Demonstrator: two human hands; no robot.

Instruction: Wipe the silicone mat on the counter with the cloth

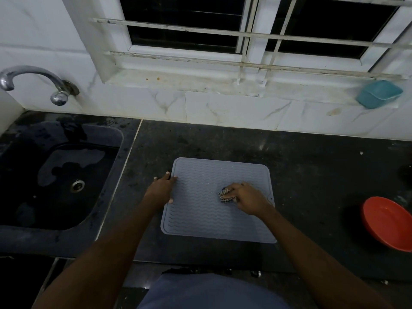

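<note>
Taking the mat as the middle of the dial, a metal tap (33, 79) juts from the tiled wall at ten o'clock. Below it, at nine o'clock, a dark sink (107, 139) is sunk into the black counter (312, 175), with patches of water around its drain.

The left hand (161, 189) lies flat over the mat's nine o'clock edge. Its fingers are stretched out and reach towards eleven o'clock, the thumb rests on the mat, and nothing is gripped.

The grey silicone mat (200, 219) lies flat on the counter just right of the sink, near the counter's front edge. Its wavy ribs face up.

A bunched checked cloth (225, 194) touches the mat a little towards two o'clock of its centre. The right hand (247, 197) curls its fingers round the cloth and holds it down on the ribs, with the forearm running off towards five o'clock.

At two o'clock, well apart from the mat, a teal dish (379, 93) sits tilted on the window ledge. At three o'clock, by the right edge of the view, a red bowl (388, 221) stands on the counter.
</note>
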